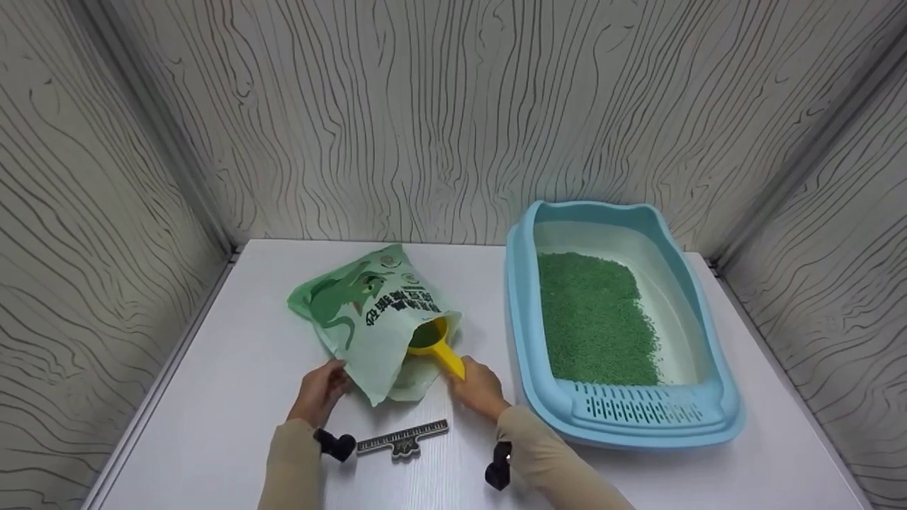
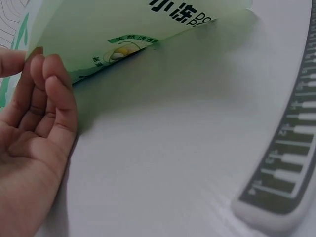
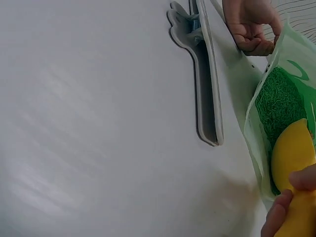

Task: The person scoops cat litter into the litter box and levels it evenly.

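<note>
A green and white bag of cat litter (image 1: 354, 304) lies on its side, its mouth toward me. At the bag's near left edge my left hand (image 1: 320, 391) pinches the plastic between thumb and fingers; the left wrist view shows these fingers (image 2: 52, 94) close up. My right hand (image 1: 480, 389) grips the handle of a yellow scoop (image 1: 441, 347). The scoop's bowl is inside the bag's mouth. Green pellets (image 3: 279, 103) show within the bag around the bowl in the right wrist view.
A light blue litter box (image 1: 524, 319) stands at the right, with green pellets (image 1: 595, 319) over much of its floor. Between my forearms lies a clip with a piano-key pattern (image 1: 404, 438). Wood-grain panels (image 1: 425, 120) enclose the white table (image 1: 220, 368) at the back and sides.
</note>
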`<state>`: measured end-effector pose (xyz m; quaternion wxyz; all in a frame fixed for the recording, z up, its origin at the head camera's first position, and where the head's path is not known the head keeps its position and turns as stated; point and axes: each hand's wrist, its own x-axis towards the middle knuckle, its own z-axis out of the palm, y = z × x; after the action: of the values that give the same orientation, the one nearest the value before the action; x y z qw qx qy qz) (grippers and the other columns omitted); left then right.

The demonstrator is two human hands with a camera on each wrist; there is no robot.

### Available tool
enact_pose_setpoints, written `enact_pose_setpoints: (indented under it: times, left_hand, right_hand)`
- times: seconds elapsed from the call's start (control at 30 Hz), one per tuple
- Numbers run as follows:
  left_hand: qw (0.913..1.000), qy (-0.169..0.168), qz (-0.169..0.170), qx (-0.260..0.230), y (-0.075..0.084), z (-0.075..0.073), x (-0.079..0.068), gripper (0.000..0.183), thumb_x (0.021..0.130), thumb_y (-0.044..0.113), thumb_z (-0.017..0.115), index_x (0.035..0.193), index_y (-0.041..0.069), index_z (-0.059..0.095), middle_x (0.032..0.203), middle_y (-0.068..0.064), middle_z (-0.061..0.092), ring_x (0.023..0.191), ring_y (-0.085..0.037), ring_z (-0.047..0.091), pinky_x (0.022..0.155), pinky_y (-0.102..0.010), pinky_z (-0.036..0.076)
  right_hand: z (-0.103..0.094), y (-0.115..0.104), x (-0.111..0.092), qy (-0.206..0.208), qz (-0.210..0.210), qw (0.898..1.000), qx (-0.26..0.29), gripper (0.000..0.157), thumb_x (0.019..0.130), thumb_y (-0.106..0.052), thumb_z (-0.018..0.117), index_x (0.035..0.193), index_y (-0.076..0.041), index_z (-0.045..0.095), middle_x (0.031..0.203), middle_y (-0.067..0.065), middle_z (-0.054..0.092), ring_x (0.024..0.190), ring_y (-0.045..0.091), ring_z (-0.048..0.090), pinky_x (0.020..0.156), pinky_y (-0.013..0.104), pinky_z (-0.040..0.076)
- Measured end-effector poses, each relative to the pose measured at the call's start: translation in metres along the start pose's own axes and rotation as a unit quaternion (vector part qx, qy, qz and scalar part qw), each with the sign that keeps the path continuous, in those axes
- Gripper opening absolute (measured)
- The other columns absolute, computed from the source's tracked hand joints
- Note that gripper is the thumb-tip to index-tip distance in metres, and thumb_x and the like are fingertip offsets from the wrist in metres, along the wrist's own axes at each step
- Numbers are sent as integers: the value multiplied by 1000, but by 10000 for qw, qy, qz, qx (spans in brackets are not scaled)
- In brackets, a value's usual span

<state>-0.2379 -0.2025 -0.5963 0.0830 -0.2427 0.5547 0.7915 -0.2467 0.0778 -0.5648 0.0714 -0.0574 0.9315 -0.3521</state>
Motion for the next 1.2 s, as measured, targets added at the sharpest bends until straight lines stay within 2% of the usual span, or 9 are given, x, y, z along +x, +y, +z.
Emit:
enact_pose_setpoints:
  times: [0.23, 0.63, 0.9, 1.2]
  left_hand:
    - [10000, -38, -19, -12, -1, -1, 2, 11, 86, 19, 58, 82, 9, 60, 74, 3, 58, 73, -9, 55, 70, -22, 51]
    - [9999, -66, 42, -140, -2, -1, 3, 12, 86, 19, 58, 82, 8, 59, 73, 2, 56, 72, -10, 53, 69, -23, 50]
    - [9998, -164, 0, -113, -1, -3, 1, 12, 86, 20, 59, 83, 9, 59, 75, 2, 57, 74, -10, 54, 70, -23, 50]
    - [9999, -133, 47, -11, -1, -1, -1, 12, 86, 20, 59, 86, 8, 62, 75, 3, 59, 76, -9, 56, 72, -22, 51]
  right_hand:
    - [2, -2, -1, 163, 71, 9998, -132, 18, 83, -15, 59, 96, -3, 57, 75, 4, 53, 67, 15, 44, 61, 26, 35]
    - [-4, -8, -7, 304, -287, 9989, -193, 19, 84, -19, 60, 93, -3, 58, 73, 6, 58, 63, 14, 44, 58, 25, 35]
    - [-7, -8, -14, 135, -350, 9992, -122, 20, 86, -23, 60, 94, -5, 58, 73, 5, 57, 64, 13, 44, 59, 24, 34]
    - [-11, -10, -18, 297, -660, 9971, -239, 21, 84, -22, 63, 91, -3, 59, 71, 6, 58, 61, 12, 43, 55, 23, 32]
